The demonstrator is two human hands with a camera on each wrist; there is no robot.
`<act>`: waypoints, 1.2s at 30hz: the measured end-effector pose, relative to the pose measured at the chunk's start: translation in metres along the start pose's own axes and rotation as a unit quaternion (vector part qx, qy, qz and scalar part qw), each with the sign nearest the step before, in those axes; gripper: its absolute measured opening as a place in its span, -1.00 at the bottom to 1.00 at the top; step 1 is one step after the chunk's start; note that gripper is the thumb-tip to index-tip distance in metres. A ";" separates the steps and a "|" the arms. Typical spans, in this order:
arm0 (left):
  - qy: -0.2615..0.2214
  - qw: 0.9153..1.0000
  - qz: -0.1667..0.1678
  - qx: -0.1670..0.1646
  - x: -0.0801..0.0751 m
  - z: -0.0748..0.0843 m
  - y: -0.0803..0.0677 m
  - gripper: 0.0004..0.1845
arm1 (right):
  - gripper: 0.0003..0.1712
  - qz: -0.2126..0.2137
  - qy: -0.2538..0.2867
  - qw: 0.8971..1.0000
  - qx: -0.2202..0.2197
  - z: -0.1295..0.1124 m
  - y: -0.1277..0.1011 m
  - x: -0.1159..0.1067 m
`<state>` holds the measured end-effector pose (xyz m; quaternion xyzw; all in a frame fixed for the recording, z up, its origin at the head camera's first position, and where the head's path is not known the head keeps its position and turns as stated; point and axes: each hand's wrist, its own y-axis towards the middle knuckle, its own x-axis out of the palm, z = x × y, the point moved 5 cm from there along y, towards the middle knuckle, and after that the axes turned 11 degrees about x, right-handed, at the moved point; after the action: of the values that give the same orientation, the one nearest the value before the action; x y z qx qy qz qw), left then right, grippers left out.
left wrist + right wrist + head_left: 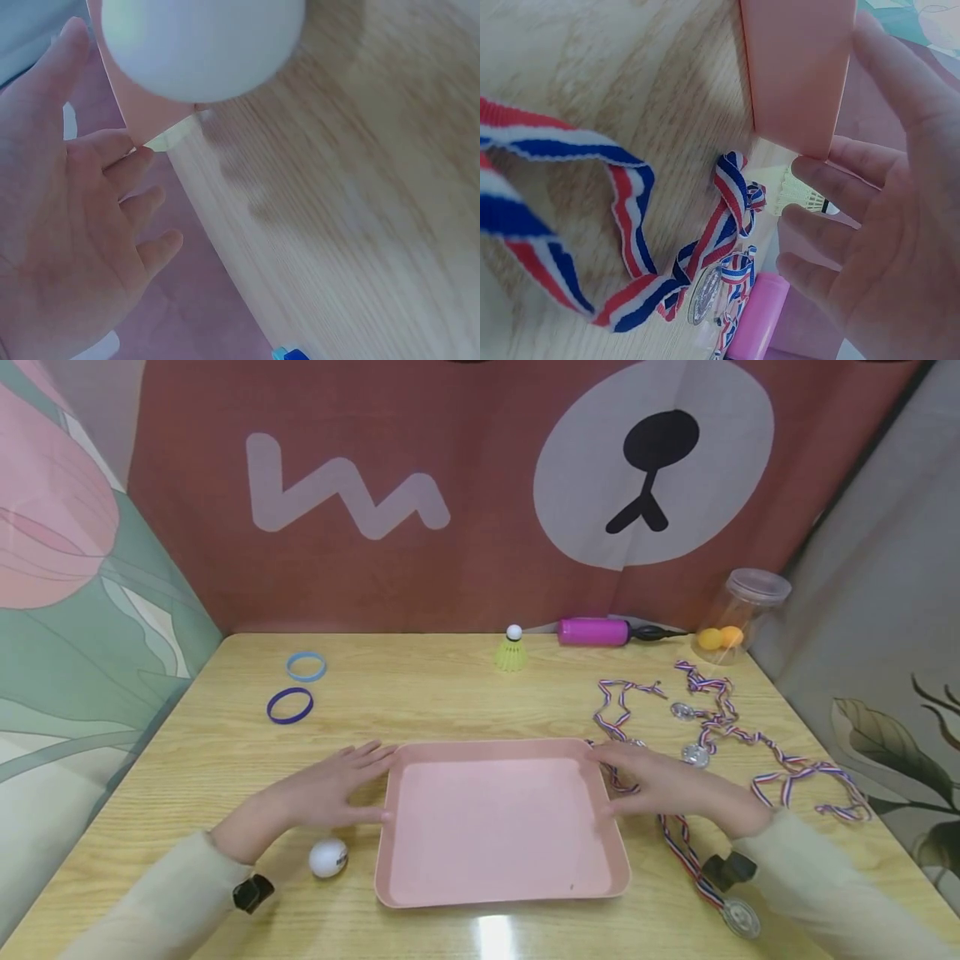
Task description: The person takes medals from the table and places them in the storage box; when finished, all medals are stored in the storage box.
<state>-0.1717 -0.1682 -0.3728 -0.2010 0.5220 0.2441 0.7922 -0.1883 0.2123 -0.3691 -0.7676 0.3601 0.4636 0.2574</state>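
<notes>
A pink rectangular tray (502, 831) lies on the wooden table between both hands. My left hand (333, 785) is at its left side, fingers extended toward the far left corner and thumb at the rim. On the opposite side, my right hand (652, 781) has its fingertips at the far right corner and its thumb on the side rim. Both hands look relaxed, with fingers spread in the wrist views. A white ball (328, 857) sits beside the left wrist. Near the right forearm lies a silver medal (740, 917) on a striped ribbon, partly hidden by the hand.
Two wristbands, light blue (306, 667) and dark blue (290, 705), lie at the back left. A yellow shuttlecock (512, 652), a magenta pump (594, 632) and a jar (746, 610) with orange balls (721, 638) stand along the back. More ribboned medals (695, 755) spread on the right.
</notes>
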 end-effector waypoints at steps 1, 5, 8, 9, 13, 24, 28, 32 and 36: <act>0.000 1.000 0.000 0.001 0.000 0.000 0.000 -0.10 | -0.15 0.001 -0.001 1.000 0.001 0.000 0.000 0.000; -0.001 1.000 -0.005 -0.005 0.000 0.000 0.002 -0.10 | -0.17 0.004 -0.007 1.000 -0.003 -0.001 0.002 0.000; -0.006 1.000 -0.011 -0.019 -0.002 -0.002 0.004 -0.10 | -0.18 0.010 -0.012 1.000 -0.021 -0.001 0.007 0.000; -0.006 1.000 -0.012 -0.024 -0.002 -0.003 0.005 -0.11 | -0.17 0.012 -0.012 0.999 -0.027 -0.001 0.009 0.000; -0.010 0.999 -0.017 -0.035 -0.005 -0.009 0.009 -0.10 | -0.17 0.013 -0.020 0.999 -0.032 0.004 0.019 0.000; -0.023 0.999 -0.024 -0.034 -0.012 -0.038 0.022 0.07 | -0.13 -0.039 0.015 0.998 0.048 0.017 0.051 -0.005; -0.037 0.998 -0.023 -0.037 -0.016 -0.046 0.024 0.06 | -0.13 -0.040 0.027 0.998 0.044 0.019 0.063 -0.008; -0.060 0.997 -0.022 -0.049 -0.020 -0.057 0.026 0.04 | -0.12 -0.053 0.052 0.995 0.066 0.021 0.073 -0.010; -0.085 0.994 -0.021 -0.064 -0.023 -0.066 0.028 0.02 | -0.13 -0.060 0.049 0.994 0.079 0.022 0.082 -0.013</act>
<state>-0.2440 -0.1879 -0.3779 -0.2405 0.4320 0.2766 0.8240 -0.2693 0.1826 -0.3717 -0.7870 0.3610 0.3788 0.3269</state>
